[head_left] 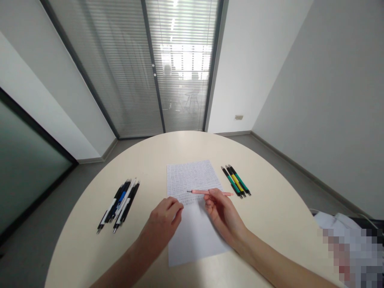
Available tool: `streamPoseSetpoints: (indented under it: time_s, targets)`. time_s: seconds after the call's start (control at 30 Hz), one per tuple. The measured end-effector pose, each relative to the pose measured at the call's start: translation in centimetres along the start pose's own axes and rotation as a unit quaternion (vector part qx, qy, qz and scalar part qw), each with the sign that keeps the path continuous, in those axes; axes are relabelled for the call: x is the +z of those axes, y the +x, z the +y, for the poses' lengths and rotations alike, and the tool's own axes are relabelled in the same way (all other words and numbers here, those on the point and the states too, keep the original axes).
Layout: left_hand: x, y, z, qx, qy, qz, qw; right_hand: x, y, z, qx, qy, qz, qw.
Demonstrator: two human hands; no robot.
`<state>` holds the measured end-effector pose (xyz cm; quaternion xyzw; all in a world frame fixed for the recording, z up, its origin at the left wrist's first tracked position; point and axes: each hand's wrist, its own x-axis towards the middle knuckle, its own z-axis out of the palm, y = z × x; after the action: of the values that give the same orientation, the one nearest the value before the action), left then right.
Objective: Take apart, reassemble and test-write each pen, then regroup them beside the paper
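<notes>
A sheet of white paper (195, 236) lies on the round cream table (270, 216), its upper half covered in dense small handwriting. My right hand (222, 212) is shut on a pink pen (207, 192), which lies crosswise above the sheet with its metal tip pointing left. My left hand (165, 224) rests on the sheet, fingers curled with nothing in them. A bundle of black, white and blue pens (118, 206) lies left of the sheet. Black pens with green and yellow grips (235, 182) lie to its right.
Behind the table stands a glass door with slatted blinds (153, 68). A grey wall (318, 80) runs along the right, and a dark glass panel (27, 168) stands at the left. At the lower right, a pixelated patch (351, 256) covers something beside white fabric.
</notes>
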<state>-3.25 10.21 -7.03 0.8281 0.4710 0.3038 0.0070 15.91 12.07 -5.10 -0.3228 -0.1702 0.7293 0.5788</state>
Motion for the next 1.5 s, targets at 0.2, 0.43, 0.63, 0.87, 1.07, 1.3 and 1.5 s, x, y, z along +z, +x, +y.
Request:
streamPoseSetpoints:
  time_s: [0.2,0.43,0.63,0.87,1.07,1.3,1.5]
  targets:
    - [0.4,0.0,0.0,-0.025,-0.032,0.02,0.999,0.0,-0.1,0.0,0.01,0.008,-0.003,1.0]
    - [0.7,-0.2,-0.1,-0.046,-0.045,0.016,0.998,-0.1,0.1,0.0,0.009,0.016,0.008,1.0]
    - [-1.3,0.1,0.6,-0.047,-0.055,0.06,0.996,0.1,-0.5,0.0,0.029,0.021,0.024,0.999]
    - [-2.8,0.4,1.2,-0.012,-0.104,0.09,0.99,0.1,-1.2,0.8,0.05,-0.008,-0.016,0.999]
    - [-2.7,0.6,1.3,-0.02,-0.11,0.098,0.989,0.3,-1.4,0.8,0.08,-0.013,-0.056,0.995]
    - [-2.7,0.7,1.1,-0.022,-0.103,0.091,0.99,1.0,-1.6,0.0,0.118,0.021,-0.036,0.992]
    - [-3.0,0.8,1.2,-0.031,-0.091,0.094,0.991,0.4,-1.2,-0.8,0.111,0.046,-0.032,0.992]
